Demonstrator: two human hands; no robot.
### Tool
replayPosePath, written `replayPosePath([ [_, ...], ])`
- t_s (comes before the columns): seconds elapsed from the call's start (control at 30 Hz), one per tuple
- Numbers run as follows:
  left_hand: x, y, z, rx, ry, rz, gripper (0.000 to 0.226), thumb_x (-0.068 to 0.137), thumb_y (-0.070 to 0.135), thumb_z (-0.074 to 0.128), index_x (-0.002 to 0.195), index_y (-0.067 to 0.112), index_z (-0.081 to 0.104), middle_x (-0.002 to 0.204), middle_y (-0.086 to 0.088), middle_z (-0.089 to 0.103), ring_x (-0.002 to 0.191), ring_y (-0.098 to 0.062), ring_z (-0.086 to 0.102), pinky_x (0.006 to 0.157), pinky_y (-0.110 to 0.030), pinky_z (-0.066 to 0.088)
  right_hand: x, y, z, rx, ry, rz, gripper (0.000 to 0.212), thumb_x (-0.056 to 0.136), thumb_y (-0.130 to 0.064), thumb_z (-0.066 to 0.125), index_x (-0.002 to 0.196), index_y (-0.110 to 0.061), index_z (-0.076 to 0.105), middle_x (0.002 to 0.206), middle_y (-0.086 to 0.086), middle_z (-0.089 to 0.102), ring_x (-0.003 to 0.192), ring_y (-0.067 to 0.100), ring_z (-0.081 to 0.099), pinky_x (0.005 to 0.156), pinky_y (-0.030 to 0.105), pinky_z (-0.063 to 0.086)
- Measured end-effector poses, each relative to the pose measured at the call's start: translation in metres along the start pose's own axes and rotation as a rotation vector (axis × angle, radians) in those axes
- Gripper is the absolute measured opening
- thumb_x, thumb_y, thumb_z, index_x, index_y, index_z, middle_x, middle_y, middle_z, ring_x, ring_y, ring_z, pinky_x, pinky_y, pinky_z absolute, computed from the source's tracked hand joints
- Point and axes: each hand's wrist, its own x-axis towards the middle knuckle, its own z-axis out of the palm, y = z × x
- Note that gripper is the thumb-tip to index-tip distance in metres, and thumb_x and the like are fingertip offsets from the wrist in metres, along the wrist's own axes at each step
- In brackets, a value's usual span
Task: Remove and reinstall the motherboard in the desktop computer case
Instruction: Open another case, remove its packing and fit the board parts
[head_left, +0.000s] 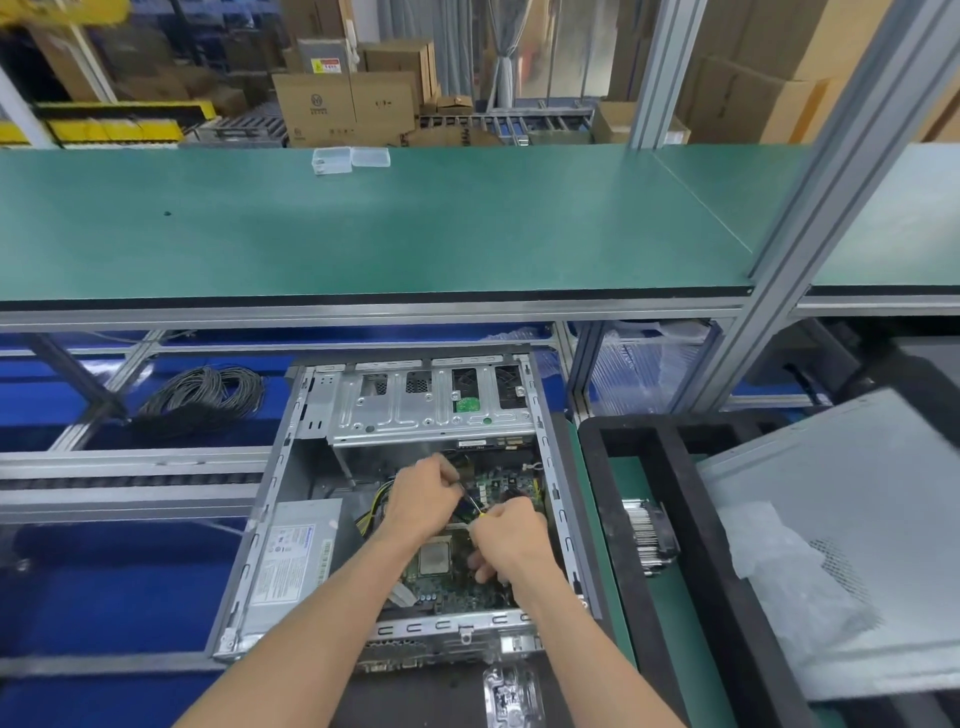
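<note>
left hand (423, 496): fingers curled, arm reaching forward | right hand (506, 535): fingers curled tight, arm reaching forward | hands close together

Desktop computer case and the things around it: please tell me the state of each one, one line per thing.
Grey metal desktop computer case: side open, lying flat.
Green motherboard: inside the case, processor uncovered.
Left hand: holds the screwdriver's shaft.
Right hand: grips the handle.
Yellow-and-black screwdriver: tilted, tip on the board.
Finned metal heatsink: out of the case, beside it.
Grey metal side panel: off, lying at right.
Clear plastic box: lid open.
</note>
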Motion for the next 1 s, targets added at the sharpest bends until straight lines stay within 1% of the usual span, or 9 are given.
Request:
replayPosePath([
  [0.17, 0.007, -0.004, 0.002, 0.060, -0.151, 0.296, 0.033, 0.090, 0.000, 0.055, 0.110, 0.016, 0.076, 0.118, -0.006, 0.066, 0.115, -0.022, 0.053, 0.103, -0.036, 0.039, 0.002, 0.000, 0.001, 0.009, 0.067, -0.101, 0.013, 0.080, -0.004, 0.047, 0.073, -0.012, 0.055, 0.065, 0.010, 0.061, 0.049, 0.020, 0.045, 0.045, 0.026, 0.035],
  [0.23, 0.006, -0.006, 0.000, 0.022, -0.231, 0.319, 0.036, 0.087, -0.002, 0.052, 0.082, 0.020, 0.080, 0.092, 0.000, 0.070, 0.093, -0.016, 0.059, 0.090, -0.032, 0.043, 0.000, -0.002, 0.001, 0.040, 0.092, -0.158, 0.011, 0.077, -0.006, 0.048, 0.070, -0.013, 0.050, 0.066, 0.011, 0.052, 0.058, 0.020, 0.040, 0.053, 0.033, 0.032],
  [0.33, 0.005, -0.013, 0.004, -0.029, -0.236, 0.282, 0.050, 0.088, 0.011, 0.053, 0.041, 0.024, 0.041, 0.048, 0.008, 0.036, 0.053, -0.011, 0.032, 0.076, -0.032, 0.024, -0.001, -0.004, 0.005, -0.009, 0.057, -0.199, 0.011, 0.081, -0.011, 0.047, 0.074, -0.004, 0.052, 0.071, 0.020, 0.057, 0.062, 0.022, 0.043, 0.054, 0.038, 0.038],
  [0.43, 0.008, -0.017, 0.011, -0.028, -0.197, 0.256, 0.063, 0.091, 0.034, 0.062, 0.042, 0.018, 0.025, 0.042, 0.005, 0.021, 0.047, -0.014, 0.019, 0.062, -0.032, 0.023, 0.005, -0.004, 0.007, -0.076, 0.109, -0.193, 0.015, 0.091, -0.012, 0.045, 0.087, -0.003, 0.057, 0.087, 0.021, 0.066, 0.071, 0.030, 0.062, 0.060, 0.045, 0.056],
  [0.57, 0.010, -0.018, 0.016, 0.153, -0.217, 0.215, 0.055, 0.080, 0.032, 0.070, 0.040, 0.019, 0.035, 0.037, 0.009, 0.029, 0.040, -0.010, 0.027, 0.055, -0.032, 0.041, 0.008, -0.003, 0.001, -0.071, 0.089, -0.047, 0.050, 0.095, -0.009, 0.047, 0.144, -0.014, 0.039, 0.108, 0.015, 0.064, 0.059, 0.014, 0.062, 0.038, 0.022, 0.042],
  [0.67, 0.010, -0.020, 0.016, 0.187, -0.137, 0.245, 0.007, 0.079, 0.027, 0.069, 0.083, 0.027, 0.063, 0.079, 0.006, 0.067, 0.076, -0.016, 0.058, 0.073, -0.034, 0.051, 0.002, -0.003, 0.004, -0.192, -0.024, 0.009, 0.058, 0.094, -0.014, 0.041, 0.151, -0.013, 0.033, 0.090, 0.017, 0.073, 0.037, 0.011, 0.053, 0.038, 0.022, 0.046],
  [0.77, 0.014, -0.024, 0.014, 0.115, -0.100, 0.306, 0.051, 0.088, 0.019, 0.066, 0.133, 0.037, 0.052, 0.093, 0.018, 0.064, 0.083, -0.010, 0.058, 0.071, -0.032, 0.046, -0.001, -0.007, 0.005, -0.273, -0.112, 0.063, 0.053, 0.091, -0.011, 0.036, 0.143, 0.001, 0.040, 0.080, 0.019, 0.074, 0.045, 0.020, 0.059, 0.046, 0.028, 0.053],
  [0.9, 0.016, -0.027, 0.016, 0.206, -0.184, 0.385, 0.064, 0.094, 0.008, 0.049, 0.146, 0.044, 0.043, 0.095, 0.003, 0.068, 0.081, -0.017, 0.059, 0.065, -0.034, 0.042, -0.001, -0.009, 0.004, -0.264, -0.153, 0.140, 0.056, 0.092, -0.005, 0.033, 0.147, 0.003, 0.030, 0.092, 0.025, 0.071, 0.044, 0.023, 0.062, 0.039, 0.023, 0.044],
  [1.0, 0.018, -0.023, 0.018, 0.485, -0.121, 0.463, 0.063, 0.096, 0.017, 0.044, 0.153, 0.038, 0.026, 0.134, -0.003, 0.057, 0.121, -0.025, 0.048, 0.095, -0.042, 0.039, -0.001, -0.009, 0.009, -0.340, -0.235, 0.139, 0.055, 0.091, -0.002, 0.034, 0.145, 0.007, 0.032, 0.103, 0.028, 0.068, 0.058, 0.027, 0.067, 0.053, 0.034, 0.057],
])
